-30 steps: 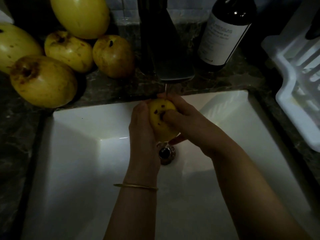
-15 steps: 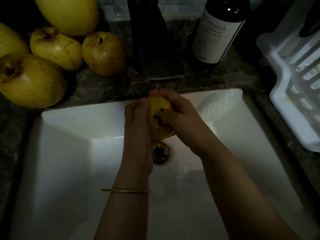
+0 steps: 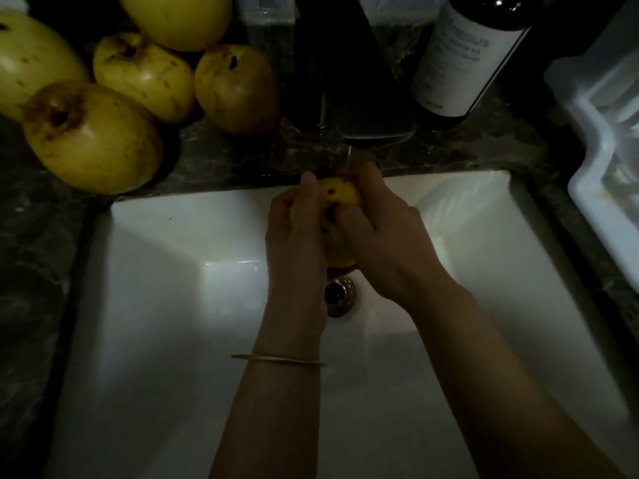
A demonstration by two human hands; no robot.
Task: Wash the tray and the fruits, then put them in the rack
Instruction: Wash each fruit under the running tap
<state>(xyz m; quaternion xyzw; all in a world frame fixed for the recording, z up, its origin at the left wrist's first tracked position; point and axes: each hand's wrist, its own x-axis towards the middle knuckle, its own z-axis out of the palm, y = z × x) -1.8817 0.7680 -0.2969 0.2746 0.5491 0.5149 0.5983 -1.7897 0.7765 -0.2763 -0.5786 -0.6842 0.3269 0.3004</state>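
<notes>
Cupping one yellow fruit (image 3: 337, 197) under the tap (image 3: 371, 108), both hands press around it; the rack (image 3: 594, 160) lies rightward, nearer the right hand (image 3: 383, 236).

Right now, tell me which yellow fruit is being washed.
The small spotted fruit over the sink, clasped between left hand and right hand under the tap; the others sit on the counter.

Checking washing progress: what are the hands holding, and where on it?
A yellow fruit, clasped between both hands: left hand on its left side, right hand on its right.
</notes>
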